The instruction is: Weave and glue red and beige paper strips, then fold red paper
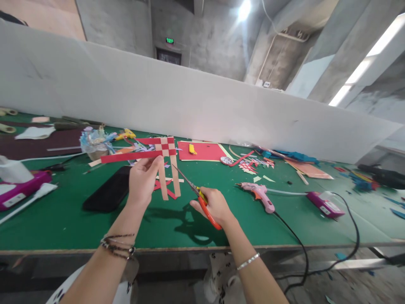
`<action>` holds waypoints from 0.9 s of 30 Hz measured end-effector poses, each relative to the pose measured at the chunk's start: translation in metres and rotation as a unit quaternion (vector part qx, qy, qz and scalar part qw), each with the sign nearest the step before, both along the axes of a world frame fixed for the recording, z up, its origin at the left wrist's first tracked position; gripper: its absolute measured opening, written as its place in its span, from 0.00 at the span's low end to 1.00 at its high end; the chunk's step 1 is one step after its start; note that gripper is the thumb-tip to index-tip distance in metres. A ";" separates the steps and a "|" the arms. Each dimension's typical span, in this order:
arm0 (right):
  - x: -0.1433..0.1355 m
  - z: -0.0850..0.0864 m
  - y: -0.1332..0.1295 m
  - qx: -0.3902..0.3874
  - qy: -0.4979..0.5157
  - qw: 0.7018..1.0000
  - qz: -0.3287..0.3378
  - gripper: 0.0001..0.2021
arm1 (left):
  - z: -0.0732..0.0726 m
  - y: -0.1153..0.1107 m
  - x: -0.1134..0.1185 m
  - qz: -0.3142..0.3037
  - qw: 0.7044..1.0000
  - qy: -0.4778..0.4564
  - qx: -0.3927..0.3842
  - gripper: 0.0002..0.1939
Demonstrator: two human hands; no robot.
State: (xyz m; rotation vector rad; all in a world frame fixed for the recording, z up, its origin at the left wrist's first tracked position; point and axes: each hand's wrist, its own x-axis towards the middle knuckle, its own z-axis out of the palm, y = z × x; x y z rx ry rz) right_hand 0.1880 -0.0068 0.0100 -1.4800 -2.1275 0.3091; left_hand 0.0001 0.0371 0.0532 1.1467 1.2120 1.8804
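My left hand [143, 179] pinches a woven piece of paper strips [165, 147], lifted above the green table. Its red strips stretch out to the left and its peach strips hang down, with a small checkered patch where they cross. Fingers of my right hand [213, 207] are wrapped round scissors [202, 200] with orange and yellow handles. The blades point up and left, their tips close to the right-hand hanging strip. Whether the blades are parted is hard to make out. Below the woven piece lie red paper scraps [171, 193].
A pink glue gun [257, 195] lies to the right, near a purple power strip [325, 204] with a black cord. A black phone [109, 190] is at left. Behind are red paper [209, 157], a yellow cutter [192, 149] and paper scraps. A white partition [202, 105] borders the table.
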 end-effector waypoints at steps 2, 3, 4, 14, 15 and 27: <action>0.001 0.000 0.000 -0.002 0.008 1.000 -0.001 0.18 | -0.001 0.001 0.000 -0.004 1.000 0.000 0.001 0.16; 0.001 0.000 0.000 -0.003 0.011 1.000 -0.001 0.18 | -0.002 0.002 0.000 -0.004 1.000 0.001 0.002 0.16; 0.000 0.000 0.000 -0.005 0.013 1.000 0.000 0.18 | -0.003 0.002 0.000 -0.003 1.000 0.002 0.004 0.17; -0.001 0.003 -0.001 -0.026 0.041 0.999 0.019 0.19 | -0.005 0.004 0.001 -0.003 1.000 -0.005 0.010 0.15; -0.001 0.003 -0.001 -0.031 0.040 0.998 0.022 0.19 | -0.006 0.004 0.001 -0.003 1.000 -0.005 0.010 0.15; 0.000 0.007 -0.003 -0.046 0.031 0.998 0.028 0.17 | -0.004 0.006 -0.003 -0.027 0.998 -0.050 0.015 0.15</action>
